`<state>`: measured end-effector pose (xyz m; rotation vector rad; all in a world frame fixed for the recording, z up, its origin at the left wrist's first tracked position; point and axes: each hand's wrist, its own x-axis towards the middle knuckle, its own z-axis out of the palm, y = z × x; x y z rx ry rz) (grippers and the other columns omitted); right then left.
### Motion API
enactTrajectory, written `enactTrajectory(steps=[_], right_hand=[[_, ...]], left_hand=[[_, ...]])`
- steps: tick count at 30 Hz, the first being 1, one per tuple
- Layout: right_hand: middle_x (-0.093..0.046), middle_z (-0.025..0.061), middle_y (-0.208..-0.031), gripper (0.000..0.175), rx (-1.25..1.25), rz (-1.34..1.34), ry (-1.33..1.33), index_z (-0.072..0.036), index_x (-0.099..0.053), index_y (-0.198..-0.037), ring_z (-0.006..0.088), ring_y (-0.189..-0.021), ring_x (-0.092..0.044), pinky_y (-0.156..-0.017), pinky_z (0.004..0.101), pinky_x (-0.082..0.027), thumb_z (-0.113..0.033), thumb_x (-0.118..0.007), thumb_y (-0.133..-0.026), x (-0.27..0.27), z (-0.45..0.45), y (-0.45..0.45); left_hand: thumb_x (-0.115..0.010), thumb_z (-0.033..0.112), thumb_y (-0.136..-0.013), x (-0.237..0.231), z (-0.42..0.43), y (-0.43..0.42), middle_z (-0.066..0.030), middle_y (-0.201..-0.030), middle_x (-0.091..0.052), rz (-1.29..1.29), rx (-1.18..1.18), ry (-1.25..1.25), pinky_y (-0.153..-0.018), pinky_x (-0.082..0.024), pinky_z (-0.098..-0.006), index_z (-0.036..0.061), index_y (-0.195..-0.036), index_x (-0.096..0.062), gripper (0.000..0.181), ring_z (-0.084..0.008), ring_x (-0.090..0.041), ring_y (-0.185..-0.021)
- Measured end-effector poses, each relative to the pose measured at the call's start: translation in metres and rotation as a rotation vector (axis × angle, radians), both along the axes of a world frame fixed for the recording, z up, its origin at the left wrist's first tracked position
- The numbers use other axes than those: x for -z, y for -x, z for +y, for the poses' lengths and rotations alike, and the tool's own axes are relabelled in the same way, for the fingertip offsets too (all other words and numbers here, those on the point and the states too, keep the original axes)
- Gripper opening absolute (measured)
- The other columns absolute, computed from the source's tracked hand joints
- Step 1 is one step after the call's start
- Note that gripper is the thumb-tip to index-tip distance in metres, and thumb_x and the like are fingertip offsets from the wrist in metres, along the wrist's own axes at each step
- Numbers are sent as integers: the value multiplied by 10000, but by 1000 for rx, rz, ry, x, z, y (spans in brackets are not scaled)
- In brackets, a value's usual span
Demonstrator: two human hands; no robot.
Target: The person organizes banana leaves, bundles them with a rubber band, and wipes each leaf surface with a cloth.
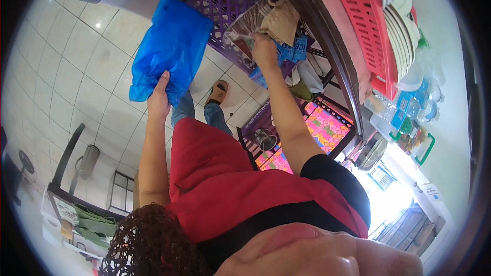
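My left hand (159,99) grips the lower end of a blue plastic bag (172,42), thumb on top, and holds it out over the tiled floor. The bag looks flat and fairly full; what is inside is hidden. My right hand (265,51) reaches into the shelf and pinches a clear plastic bag (245,27). Close by that hand lie a crumpled brown paper bag (282,23) and blue printed plastic packs (295,50). A purple plastic basket (220,4) stands behind the clear bag.
On the counter at right, a red plastic basket (356,19) holds stacked white plates (399,34). Clear plastic bottles (418,103) lie beside it. The dark counter edge (333,34) curves past my right arm. A grey metal tumbler (90,161) is at left; a metal mug (265,140) sits below my right forearm.
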<state>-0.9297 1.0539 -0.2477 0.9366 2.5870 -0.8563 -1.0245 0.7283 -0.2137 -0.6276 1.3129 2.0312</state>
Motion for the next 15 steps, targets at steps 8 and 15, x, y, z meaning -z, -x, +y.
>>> enactTrajectory(steps=[8,15], right_hand=[[-552,230,-1240,298,-275,426,-535,4,-617,-1070,404,-1160,-523,-909,412,-487,-158,-659,-824,24,-56,11],[-652,180,-1042,138,-109,782,-305,-2,-614,-943,316,-980,-645,-852,348,-525,-111,-601,-859,-9,-77,33]], left_hand=[[-643,102,-894,-11,-28,-6,-104,-1130,-619,-50,-124,33,-870,-526,-364,14,-1220,-534,356,-217,-619,-999],[-646,143,-899,-20,-47,-4,-102,-1143,-618,28,-121,82,-878,-521,-367,7,-1231,-531,376,-220,-619,-1004]])
